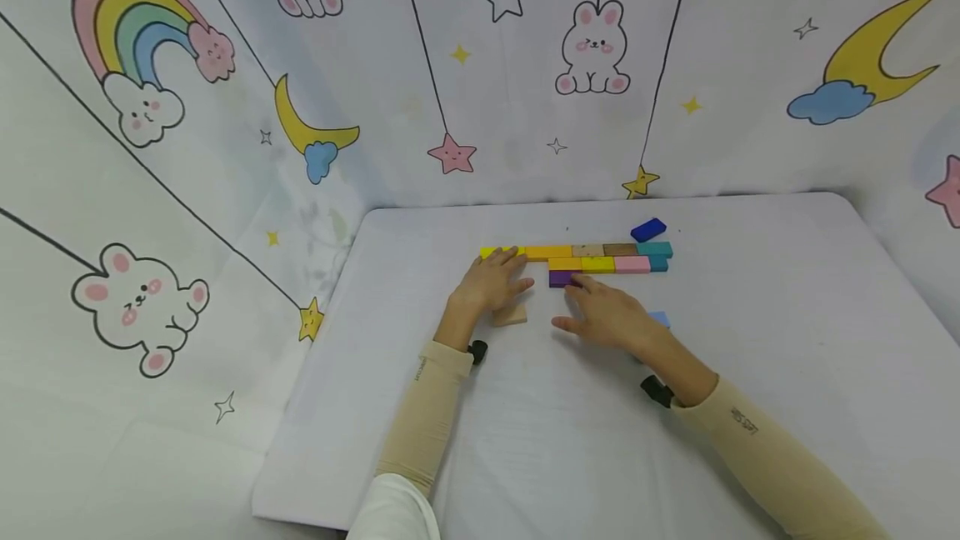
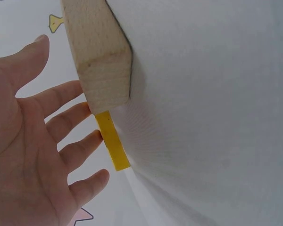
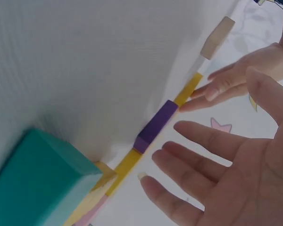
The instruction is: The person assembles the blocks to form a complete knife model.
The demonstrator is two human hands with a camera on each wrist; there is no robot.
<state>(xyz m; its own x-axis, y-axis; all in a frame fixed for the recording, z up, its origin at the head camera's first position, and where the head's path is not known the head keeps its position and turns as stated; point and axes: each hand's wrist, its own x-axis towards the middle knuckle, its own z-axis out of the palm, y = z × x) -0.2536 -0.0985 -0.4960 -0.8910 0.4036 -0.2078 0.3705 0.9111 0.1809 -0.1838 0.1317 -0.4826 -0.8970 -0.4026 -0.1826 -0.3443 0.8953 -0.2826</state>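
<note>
Rows of colored blocks lie on the white table. My left hand (image 1: pixel 491 283) rests its fingers over the yellow block (image 1: pixel 489 252) at the back row's left end; in the left wrist view this hand (image 2: pixel 33 141) has spread fingers, their tips by a yellow block (image 2: pixel 114 143). My right hand (image 1: pixel 609 317) has its fingertips at the purple block (image 1: pixel 562 279) in the front row. The right wrist view shows the right hand (image 3: pixel 236 169) with extended fingers beside the purple block (image 3: pixel 156 123); whether they touch it, I cannot tell. Neither hand grips anything.
A natural wood block (image 1: pixel 512 315) lies by my left hand, and a light blue block (image 1: pixel 660 319) is partly behind my right wrist. Beyond the teal block (image 1: pixel 655 249) at the back row's right end sits a dark blue block (image 1: pixel 648 230). A patterned cloth hangs behind the table.
</note>
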